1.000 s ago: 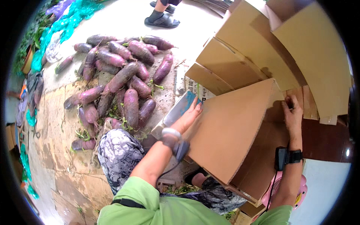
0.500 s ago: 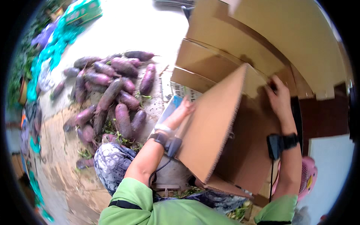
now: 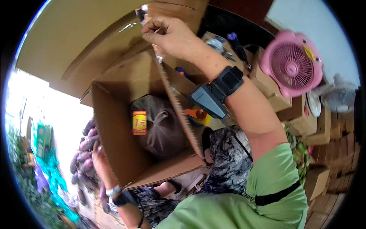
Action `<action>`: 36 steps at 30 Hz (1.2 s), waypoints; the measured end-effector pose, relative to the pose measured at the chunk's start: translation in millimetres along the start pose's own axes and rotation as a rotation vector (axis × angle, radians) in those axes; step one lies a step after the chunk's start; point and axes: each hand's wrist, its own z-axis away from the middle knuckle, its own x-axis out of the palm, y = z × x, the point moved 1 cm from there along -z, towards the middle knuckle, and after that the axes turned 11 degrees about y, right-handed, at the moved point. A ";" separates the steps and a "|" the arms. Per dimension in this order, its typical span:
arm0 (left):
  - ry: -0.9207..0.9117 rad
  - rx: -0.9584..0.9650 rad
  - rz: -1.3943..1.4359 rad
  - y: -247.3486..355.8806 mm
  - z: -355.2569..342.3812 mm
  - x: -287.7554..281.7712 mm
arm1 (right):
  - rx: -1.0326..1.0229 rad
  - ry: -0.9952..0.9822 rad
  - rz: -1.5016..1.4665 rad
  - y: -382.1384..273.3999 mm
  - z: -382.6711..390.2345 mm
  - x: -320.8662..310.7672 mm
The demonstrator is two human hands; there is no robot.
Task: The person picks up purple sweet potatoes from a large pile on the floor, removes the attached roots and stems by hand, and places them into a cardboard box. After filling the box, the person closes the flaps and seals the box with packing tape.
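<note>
I hold an open brown cardboard box (image 3: 114,152) tipped toward me, so its inside shows. A tied grey plastic bag (image 3: 158,129) with a red and yellow label lies inside it. My right hand (image 3: 171,36) grips the top of the box's right wall (image 3: 179,114). My left hand (image 3: 100,162) holds the box's left wall from outside, with only the fingers and wrist visible. Both wrists carry black straps with small devices.
Purple sweet potatoes (image 3: 84,152) lie on the ground at the left, behind the box. A pink table fan (image 3: 291,63) stands on cardboard boxes (image 3: 267,86) at the upper right, with a white fan (image 3: 337,99) beside it. Stacked cartons (image 3: 328,160) fill the right side.
The box has been lifted and turned so its open side faces me. My view has swung to the right; the sweet potatoes slid to the left edge and the fans came into sight.
</note>
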 end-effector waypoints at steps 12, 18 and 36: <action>0.212 0.941 -0.373 102.5 123.4 -13.6 | 0.680 0.117 0.306 175.8 215.2 -8.9; 0.037 1.031 -0.494 102.0 147.7 15.3 | 1.045 0.091 0.477 203.6 331.6 25.2; -0.112 1.269 -0.771 80.2 157.6 36.8 | 0.658 -0.064 0.508 229.7 233.8 52.2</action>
